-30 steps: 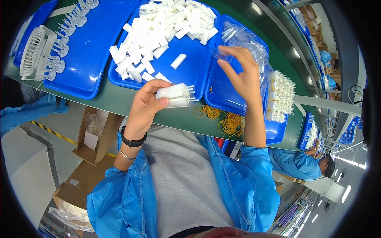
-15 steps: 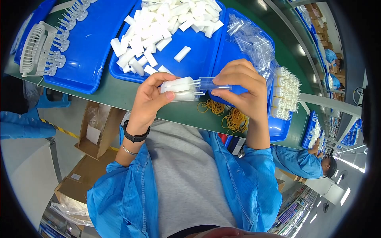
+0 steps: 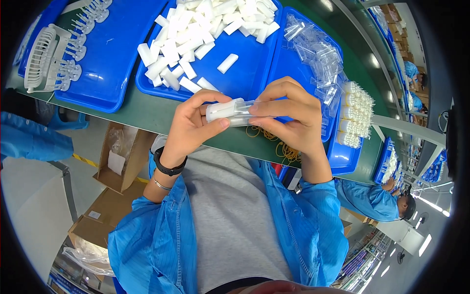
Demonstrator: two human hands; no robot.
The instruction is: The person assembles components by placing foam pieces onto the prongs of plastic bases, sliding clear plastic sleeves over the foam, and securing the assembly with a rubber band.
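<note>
In front of me, above the table's near edge, my left hand (image 3: pixel 191 122) is closed round a bundle of white blocks (image 3: pixel 220 111), gripping it between thumb and fingers. My right hand (image 3: pixel 293 112) pinches a clear plastic sleeve (image 3: pixel 241 111). The sleeve's open end is around the right part of the bundle, covering the thin white prongs. Beyond my hands, loose white blocks (image 3: pixel 193 36) lie heaped in a blue tray (image 3: pixel 254 59). More clear sleeves (image 3: pixel 318 61) are piled in the blue tray to the right. Yellow rubber bands (image 3: pixel 289 153) lie on the table below my right hand.
Banded bundles with white prongs (image 3: pixel 353 117) stand at the right tray's near end. A left-hand blue tray (image 3: pixel 110 68) holds white plastic pieces (image 3: pixel 71 76) and a slatted white part (image 3: pixel 41 61). Cardboard boxes (image 3: pixel 122 157) sit below the table. A co-worker (image 3: pixel 367 198) is at the right.
My right hand has moved left, bringing the clear sleeve over the prongs and onto the white bundle. My left hand still grips the bundle, which is slightly more tilted.
</note>
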